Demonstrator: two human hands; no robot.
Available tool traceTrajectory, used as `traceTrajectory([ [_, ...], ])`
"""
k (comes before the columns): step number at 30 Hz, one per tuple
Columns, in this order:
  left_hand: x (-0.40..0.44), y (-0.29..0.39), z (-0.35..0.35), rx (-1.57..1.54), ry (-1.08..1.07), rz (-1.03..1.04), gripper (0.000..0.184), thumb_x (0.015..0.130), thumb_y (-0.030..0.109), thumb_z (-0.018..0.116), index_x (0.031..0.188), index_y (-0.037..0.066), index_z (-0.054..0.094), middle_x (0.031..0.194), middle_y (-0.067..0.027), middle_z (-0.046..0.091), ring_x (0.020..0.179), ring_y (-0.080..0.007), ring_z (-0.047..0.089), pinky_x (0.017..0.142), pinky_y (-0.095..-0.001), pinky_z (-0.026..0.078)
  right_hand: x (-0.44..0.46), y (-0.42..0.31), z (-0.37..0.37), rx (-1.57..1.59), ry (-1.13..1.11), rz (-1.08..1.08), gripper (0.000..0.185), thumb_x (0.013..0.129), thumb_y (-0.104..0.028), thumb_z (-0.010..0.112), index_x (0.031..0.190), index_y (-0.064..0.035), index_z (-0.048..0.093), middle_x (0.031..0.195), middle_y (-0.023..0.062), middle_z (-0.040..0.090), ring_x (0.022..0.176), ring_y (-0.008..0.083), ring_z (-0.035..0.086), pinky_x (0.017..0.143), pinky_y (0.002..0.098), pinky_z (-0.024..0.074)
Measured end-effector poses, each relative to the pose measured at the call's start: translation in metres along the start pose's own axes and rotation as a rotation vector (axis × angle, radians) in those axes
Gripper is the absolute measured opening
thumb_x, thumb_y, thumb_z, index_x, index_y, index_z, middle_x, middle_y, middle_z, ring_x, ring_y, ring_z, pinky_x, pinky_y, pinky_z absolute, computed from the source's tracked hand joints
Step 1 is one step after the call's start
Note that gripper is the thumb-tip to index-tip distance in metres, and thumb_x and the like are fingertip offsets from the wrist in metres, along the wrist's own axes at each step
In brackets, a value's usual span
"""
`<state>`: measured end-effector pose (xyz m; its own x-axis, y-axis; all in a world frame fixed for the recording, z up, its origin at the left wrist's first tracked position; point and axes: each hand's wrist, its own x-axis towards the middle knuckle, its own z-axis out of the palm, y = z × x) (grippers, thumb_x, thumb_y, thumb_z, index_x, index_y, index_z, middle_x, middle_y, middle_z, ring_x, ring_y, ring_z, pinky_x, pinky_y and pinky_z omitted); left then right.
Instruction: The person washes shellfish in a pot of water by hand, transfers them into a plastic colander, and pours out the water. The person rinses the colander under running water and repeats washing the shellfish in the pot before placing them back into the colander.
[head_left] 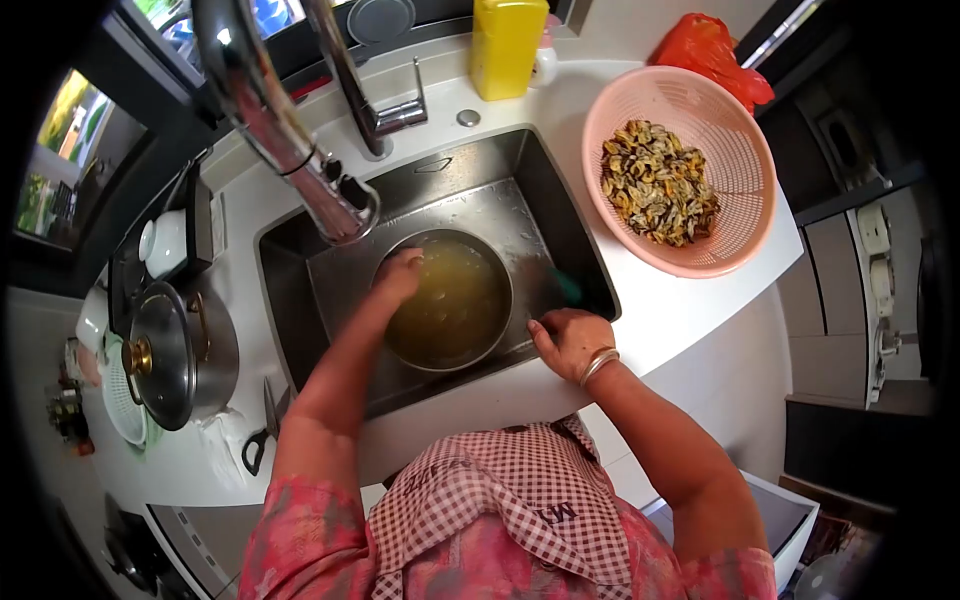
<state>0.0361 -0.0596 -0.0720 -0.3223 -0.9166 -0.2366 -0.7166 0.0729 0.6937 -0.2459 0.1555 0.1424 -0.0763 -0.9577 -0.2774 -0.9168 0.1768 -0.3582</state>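
A round metal basin of cloudy yellowish water stands in the steel sink. My left hand is at the basin's left side, its fingers over the rim and at the water. Motion blur and the water hide the fingertips, so what they hold, if anything, does not show. Against the sink's front right edge rests my right hand, thumb apart from the bent fingers, with nothing visible in it. A blurred green item lies in the sink just beyond it.
The chrome faucet hangs over the sink's left part. A pink colander of shelled mussels stands right, before a red bag. Behind is a yellow container. At left are a lidded pot and scissors.
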Motion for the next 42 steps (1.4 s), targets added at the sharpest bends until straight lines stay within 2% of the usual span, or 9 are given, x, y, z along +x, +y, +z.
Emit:
traceTrajectory([
  [7,-0.010,0.058,0.035,0.247,-0.234,-0.123,0.052,0.093,0.039,0.061,0.136,0.009,0.058,0.133,-0.0198,0.061,0.127,-0.0346,0.055,0.111,-0.0426,0.042,0.000,0.001,0.005,0.008,0.053,-0.009,0.041,0.095,-0.044,0.053,0.089,-0.0094,0.074,0.088,0.0116,0.072,0.089,0.0324,0.068,0.081,0.0431,0.0536],
  [10,-0.023,0.063,0.066,0.500,-0.075,0.021,0.062,0.092,0.046,0.060,0.144,0.012,0.052,0.141,-0.0221,0.054,0.131,-0.0370,0.052,0.111,-0.0437,0.041,0.001,-0.002,0.000,0.018,0.050,0.014,0.039,0.094,-0.043,0.054,0.089,-0.0094,0.074,0.088,0.0118,0.072,0.088,0.0325,0.068,0.081,0.0431,0.0538],
  [16,-0.051,0.100,0.065,0.314,-0.388,0.090,0.064,0.090,0.044,0.064,0.143,0.009,0.052,0.138,-0.0220,0.058,0.127,-0.0376,0.055,0.108,-0.0448,0.043,0.001,0.001,0.004,0.036,0.071,0.016,0.037,0.092,-0.042,0.055,0.088,-0.0094,0.074,0.088,0.0118,0.072,0.087,0.0322,0.068,0.080,0.0431,0.0543],
  [22,-0.065,0.072,0.088,-0.033,-0.567,0.062,0.058,0.089,0.036,0.069,0.136,0.005,0.057,0.126,-0.0241,0.064,0.117,-0.0358,0.061,0.101,-0.0427,0.048,0.001,0.002,0.004,0.045,0.086,0.011,0.037,0.090,-0.041,0.057,0.088,-0.0088,0.074,0.088,0.0127,0.072,0.087,0.0332,0.068,0.079,0.0431,0.0545],
  [25,-0.076,0.079,0.068,-0.405,-0.788,-0.274,0.050,0.086,0.028,0.072,0.128,0.005,0.060,0.115,-0.0190,0.068,0.096,-0.0324,0.066,0.085,-0.0393,0.054,0.001,0.003,0.007,0.054,0.105,0.006,0.037,0.090,-0.041,0.057,0.088,-0.0085,0.074,0.088,0.0132,0.072,0.086,0.0335,0.068,0.079,0.0432,0.0545],
  [28,-0.067,0.044,0.059,-0.723,-0.947,0.002,0.039,0.086,0.027,0.064,0.120,0.008,0.063,0.110,-0.0155,0.069,0.079,-0.0294,0.065,0.065,-0.0363,0.053,0.001,0.003,0.007,0.055,0.110,0.007,0.037,0.090,-0.041,0.057,0.087,-0.0082,0.074,0.088,0.0135,0.072,0.086,0.0335,0.068,0.079,0.0433,0.0544],
  [31,-0.041,0.004,0.063,-1.526,-1.329,-0.596,0.034,0.087,0.030,0.055,0.115,0.011,0.064,0.108,-0.0151,0.069,0.073,-0.0289,0.067,0.050,-0.0350,0.050,0.001,0.003,0.006,0.047,0.102,0.011,0.037,0.090,-0.041,0.057,0.087,-0.0080,0.074,0.088,0.0136,0.072,0.087,0.0333,0.068,0.079,0.0431,0.0543],
  [34,-0.053,0.051,0.018,-1.314,-0.988,-0.539,0.037,0.088,0.035,0.048,0.112,0.012,0.064,0.103,-0.0159,0.069,0.078,-0.0295,0.070,0.044,-0.0347,0.047,0.001,0.002,0.005,0.042,0.096,0.017,0.037,0.091,-0.040,0.056,0.086,-0.0078,0.073,0.089,0.0135,0.072,0.087,0.0332,0.068,0.080,0.0428,0.0541],
  [42,-0.038,0.042,0.011,-1.372,-0.927,-0.442,0.038,0.094,0.048,0.047,0.106,0.017,0.065,0.098,-0.0112,0.069,0.072,-0.0242,0.064,0.043,-0.0293,0.038,0.002,-0.001,0.002,0.045,0.072,0.046,0.039,0.092,-0.042,0.055,0.090,-0.0081,0.074,0.091,0.0134,0.072,0.090,0.0328,0.068,0.083,0.0422,0.0540],
])
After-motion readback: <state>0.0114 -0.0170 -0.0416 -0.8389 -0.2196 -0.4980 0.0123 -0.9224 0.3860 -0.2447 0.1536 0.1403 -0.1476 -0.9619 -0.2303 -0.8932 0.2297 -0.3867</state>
